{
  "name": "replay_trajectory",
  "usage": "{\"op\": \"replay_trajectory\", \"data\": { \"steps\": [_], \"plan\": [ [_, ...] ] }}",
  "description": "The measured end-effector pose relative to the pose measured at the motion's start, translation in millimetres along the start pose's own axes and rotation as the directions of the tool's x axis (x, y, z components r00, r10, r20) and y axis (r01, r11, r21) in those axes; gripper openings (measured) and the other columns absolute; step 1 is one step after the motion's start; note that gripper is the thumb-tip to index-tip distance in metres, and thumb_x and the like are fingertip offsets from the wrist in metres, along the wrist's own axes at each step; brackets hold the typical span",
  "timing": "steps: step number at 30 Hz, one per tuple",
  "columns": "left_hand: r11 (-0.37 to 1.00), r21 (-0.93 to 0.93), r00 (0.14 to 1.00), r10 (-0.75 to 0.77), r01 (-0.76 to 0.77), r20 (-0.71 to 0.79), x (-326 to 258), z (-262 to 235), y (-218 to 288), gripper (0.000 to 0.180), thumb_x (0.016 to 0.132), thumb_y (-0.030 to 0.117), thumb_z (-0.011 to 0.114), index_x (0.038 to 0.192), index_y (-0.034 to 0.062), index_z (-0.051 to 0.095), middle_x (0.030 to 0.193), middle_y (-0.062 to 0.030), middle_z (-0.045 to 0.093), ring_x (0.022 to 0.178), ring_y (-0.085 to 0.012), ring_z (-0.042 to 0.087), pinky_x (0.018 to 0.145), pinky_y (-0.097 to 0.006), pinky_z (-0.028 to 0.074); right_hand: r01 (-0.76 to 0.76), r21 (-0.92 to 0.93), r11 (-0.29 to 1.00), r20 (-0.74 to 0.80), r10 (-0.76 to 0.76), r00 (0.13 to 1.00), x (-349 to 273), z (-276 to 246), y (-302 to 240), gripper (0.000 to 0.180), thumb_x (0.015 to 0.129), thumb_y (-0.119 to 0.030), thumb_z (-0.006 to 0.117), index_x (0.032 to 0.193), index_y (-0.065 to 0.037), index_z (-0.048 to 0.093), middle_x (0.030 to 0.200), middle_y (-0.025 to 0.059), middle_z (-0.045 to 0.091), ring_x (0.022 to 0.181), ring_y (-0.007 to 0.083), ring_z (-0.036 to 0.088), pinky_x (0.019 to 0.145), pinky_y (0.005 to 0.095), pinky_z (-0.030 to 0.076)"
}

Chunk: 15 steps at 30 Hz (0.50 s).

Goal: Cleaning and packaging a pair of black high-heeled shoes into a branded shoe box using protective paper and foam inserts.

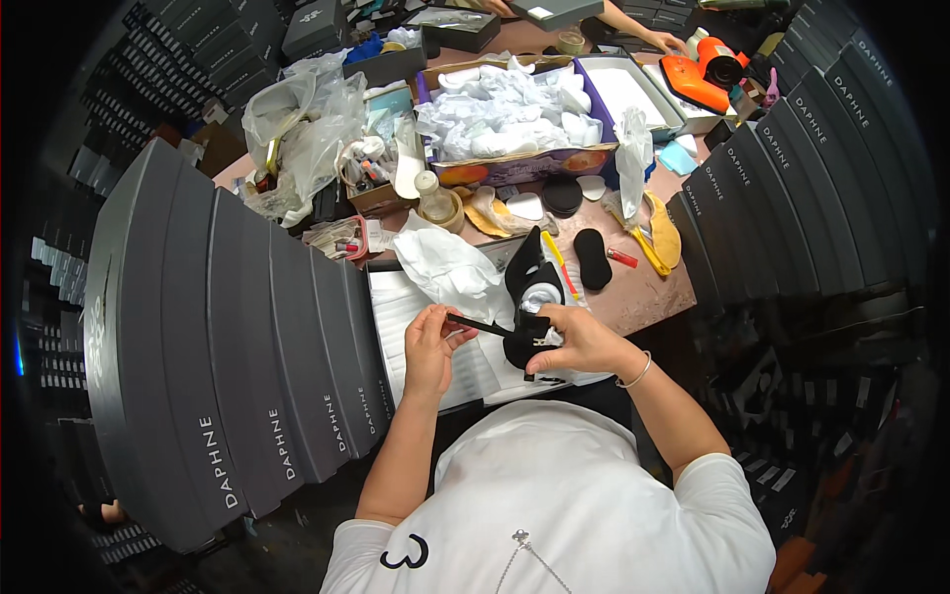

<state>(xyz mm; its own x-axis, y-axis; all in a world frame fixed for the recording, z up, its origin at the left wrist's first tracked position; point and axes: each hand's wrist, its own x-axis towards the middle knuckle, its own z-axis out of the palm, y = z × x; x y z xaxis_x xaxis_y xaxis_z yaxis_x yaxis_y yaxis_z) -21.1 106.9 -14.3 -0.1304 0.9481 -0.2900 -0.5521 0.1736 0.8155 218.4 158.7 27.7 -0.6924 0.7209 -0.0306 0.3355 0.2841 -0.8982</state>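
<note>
A black strapped shoe (524, 265) lies over an open shoebox lined with white paper (391, 322). White stuffing (541, 296) shows inside the shoe. My right hand (586, 345) is closed around the shoe's near end, its thumb and fingers on either side. From that end a thin black strap (481, 325) stretches left, and my left hand (428, 348) pinches its tip. Crumpled white tissue paper (445, 265) rests just beyond my left hand. The shoe's underside and part of its near end are hidden by my right hand.
Tall stacks of dark grey shoeboxes stand at left (247, 346) and right (792, 188). Beyond the shoe are a purple carton (594, 109) of crumpled paper, a yellow-handled tool (648, 249) and a black insole-shaped pad (592, 259). Another person's hand (668, 43) nears an orange tape dispenser (695, 87).
</note>
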Motion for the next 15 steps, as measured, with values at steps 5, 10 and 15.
{"op": "replay_trajectory", "data": {
  "steps": [5,10,15],
  "plan": [
    [0.561,0.784,0.964,0.181,-0.265,0.196,2.9,-1.8,-6.3,0.057,0.085,0.013,0.064,0.137,0.0005,0.043,0.132,-0.0182,0.048,0.124,-0.0336,0.048,0.102,-0.040,0.042,0.010,0.071,0.997,-0.009,-0.010,1.000,0.0,-1.3,-4.6,0.055,0.071,-0.043,0.081,0.093,0.002,0.059,0.076,0.0136,0.060,0.071,0.0229,0.058,0.067,0.0320,0.046],
    [0.407,0.677,0.758,0.062,-0.613,0.649,-15.8,29.6,25.7,0.080,0.072,0.009,0.074,0.142,0.0037,0.035,0.144,-0.0179,0.040,0.135,-0.0362,0.037,0.110,-0.041,0.033,-0.002,0.357,0.934,0.068,-0.024,0.997,6.0,-4.1,-22.9,0.048,0.077,-0.036,0.080,0.102,0.000,0.061,0.089,0.0047,0.063,0.084,0.0126,0.056,0.076,0.0275,0.046],
    [0.588,0.549,0.727,0.101,-0.594,0.679,-10.2,46.6,20.0,0.070,0.068,-0.003,0.074,0.131,0.0020,0.044,0.123,-0.0197,0.055,0.112,-0.0381,0.054,0.094,-0.040,0.045,0.095,0.531,0.842,-0.017,-0.101,0.995,13.1,-9.9,-47.0,0.042,0.082,-0.033,0.076,0.104,0.000,0.061,0.098,0.0016,0.060,0.090,0.0086,0.053,0.078,0.0238,0.045]
  ]
}}
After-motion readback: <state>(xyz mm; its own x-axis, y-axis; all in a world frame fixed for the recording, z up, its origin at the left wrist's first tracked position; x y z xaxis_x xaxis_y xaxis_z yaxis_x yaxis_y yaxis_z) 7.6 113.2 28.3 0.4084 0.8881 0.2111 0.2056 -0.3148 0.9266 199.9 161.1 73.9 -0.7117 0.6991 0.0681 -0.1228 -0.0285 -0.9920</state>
